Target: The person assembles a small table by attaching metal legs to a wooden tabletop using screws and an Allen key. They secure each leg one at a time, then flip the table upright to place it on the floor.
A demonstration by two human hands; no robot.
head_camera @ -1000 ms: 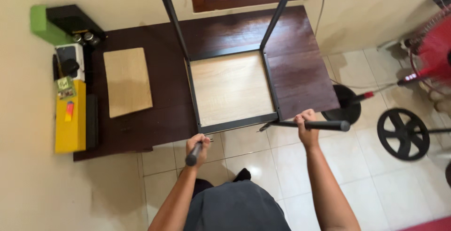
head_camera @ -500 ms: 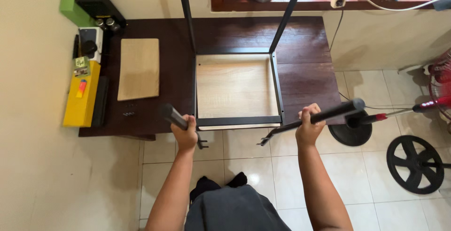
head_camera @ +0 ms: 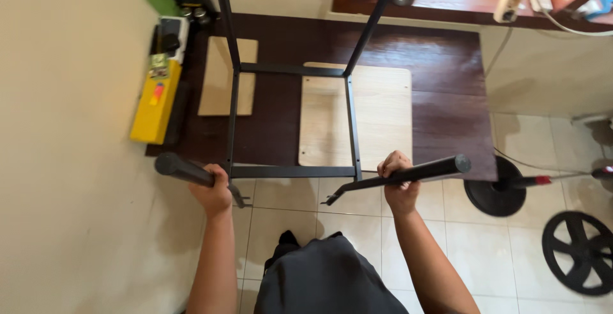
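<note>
Over the dark wooden tabletop (head_camera: 447, 97), a black metal frame (head_camera: 290, 122) hangs upturned, two legs rising toward the camera. The left hand (head_camera: 214, 189) is closed round a black leg (head_camera: 182, 170) pointing left; the right hand (head_camera: 399, 183) is wrapped round another leg (head_camera: 402, 176), its long axis running left-right and tilted up to the right. A pale wooden panel (head_camera: 377, 116) lies under the frame. White floor tiles (head_camera: 511, 269) spread below. A yellow case (head_camera: 153, 103) sits by the wall; a round black base (head_camera: 495, 192) stands right.

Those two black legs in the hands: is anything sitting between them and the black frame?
Nothing visible. The left hand holds one black leg, the right hand the other black leg. Both bracket ends lie just below the black frame, one near each front corner, over bare floor tiles.
</note>
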